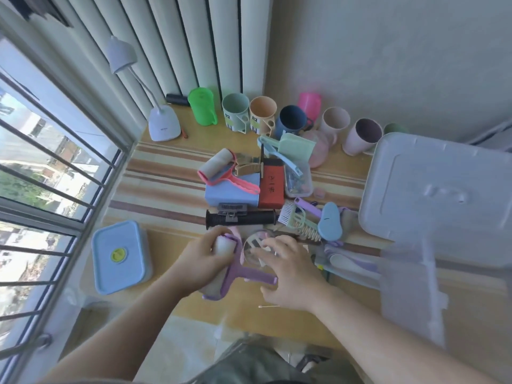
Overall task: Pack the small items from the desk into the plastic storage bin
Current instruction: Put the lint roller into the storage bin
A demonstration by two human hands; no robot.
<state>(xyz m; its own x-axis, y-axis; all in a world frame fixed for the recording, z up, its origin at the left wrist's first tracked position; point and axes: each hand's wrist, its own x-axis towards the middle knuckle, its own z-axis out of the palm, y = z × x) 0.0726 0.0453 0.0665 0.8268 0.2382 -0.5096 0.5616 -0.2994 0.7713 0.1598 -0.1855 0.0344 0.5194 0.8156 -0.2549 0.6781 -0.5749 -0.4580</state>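
My left hand [206, 254] grips the white roll of a purple lint roller [243, 275] lying near the desk's front edge. My right hand [288, 273] rests with spread fingers over a clear round lid [253, 246] beside it. The translucent plastic storage bin [410, 286] stands at the right, its lid [440, 189] leaning above it. A pile of small items sits mid-desk: a pink lint roller [221, 169], a blue box [232, 194], a red box [273, 187], a black handle [241, 217], combs and brushes [299, 220].
A row of coloured cups [263, 113] lines the back wall. A white desk lamp [163, 121] stands at the back left by the window. A blue lunch box [119, 256] sits at the front left. A cotton swab [270, 306] lies near the front edge.
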